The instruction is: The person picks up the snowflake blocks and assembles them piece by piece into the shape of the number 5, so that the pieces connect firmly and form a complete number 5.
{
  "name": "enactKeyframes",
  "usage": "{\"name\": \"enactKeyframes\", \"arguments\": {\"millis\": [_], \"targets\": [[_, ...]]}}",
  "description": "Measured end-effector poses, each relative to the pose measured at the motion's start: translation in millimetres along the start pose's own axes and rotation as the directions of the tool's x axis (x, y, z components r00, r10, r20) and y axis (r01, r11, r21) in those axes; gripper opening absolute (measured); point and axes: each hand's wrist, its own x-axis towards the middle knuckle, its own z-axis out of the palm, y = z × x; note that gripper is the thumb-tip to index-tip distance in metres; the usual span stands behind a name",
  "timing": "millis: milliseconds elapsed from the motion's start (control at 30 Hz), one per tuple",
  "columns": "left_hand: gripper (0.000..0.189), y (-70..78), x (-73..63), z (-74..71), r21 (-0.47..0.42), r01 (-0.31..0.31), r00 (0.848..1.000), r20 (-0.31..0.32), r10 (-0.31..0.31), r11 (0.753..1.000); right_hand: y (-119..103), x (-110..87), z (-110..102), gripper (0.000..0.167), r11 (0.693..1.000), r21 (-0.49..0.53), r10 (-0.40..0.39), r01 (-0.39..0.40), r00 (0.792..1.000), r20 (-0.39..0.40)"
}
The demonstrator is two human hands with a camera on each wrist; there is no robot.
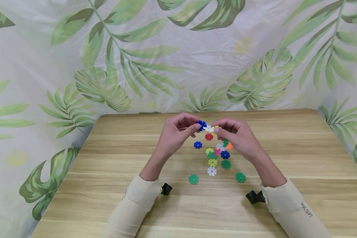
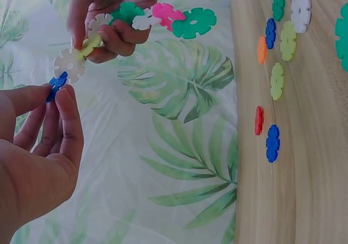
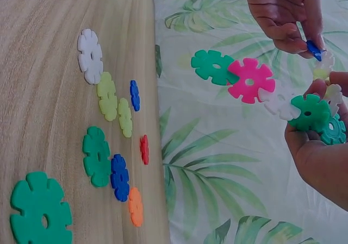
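Note:
My left hand (image 1: 173,135) pinches a blue notched plastic disc (image 2: 56,85) between thumb and fingers, above the table. The blue disc meets a white disc (image 2: 69,66) at the near end of a linked chain of discs. My right hand (image 1: 242,138) grips that chain around the yellow disc (image 2: 90,45) beside the white one. From the right hand the chain hangs on through a green disc (image 3: 310,112), another white disc (image 3: 279,102), a pink disc (image 3: 251,81) and a last green disc (image 3: 213,67). The fingers partly hide its middle.
Loose discs lie on the wooden table (image 1: 131,165) below the hands: a red disc (image 1: 209,137), a blue disc (image 1: 197,145), a white disc (image 1: 212,171), a green disc (image 1: 193,179) and several others. A leaf-patterned cloth (image 1: 154,59) hangs behind the table.

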Motion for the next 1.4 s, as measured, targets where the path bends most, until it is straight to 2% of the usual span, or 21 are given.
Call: {"name": "enactKeyframes", "arguments": {"millis": [400, 833, 1400], "targets": [[0.016, 2.3, -0.3, -1.3, -0.002, 0.008, 1.0, 0.018, -0.007, 1.0, 2, 0.9, -1, 0.023, 1.0, -0.014, 0.014, -0.014, 1.0, 0.026], [0.015, 1.1, -0.7, -2.0, 0.015, 0.016, 1.0, -0.015, -0.016, 1.0, 7, 4.3, -1, 0.029, 0.999, 0.006, 0.047, -0.047, 0.994, 0.101], [0.012, -1.7, -0.2, 0.2, 0.026, -0.006, 1.0, -0.026, 0.007, 1.0, 11, 5.4, 4, 0.031, 0.998, -0.027, 0.063, -0.06, 0.992, 0.113]]}}
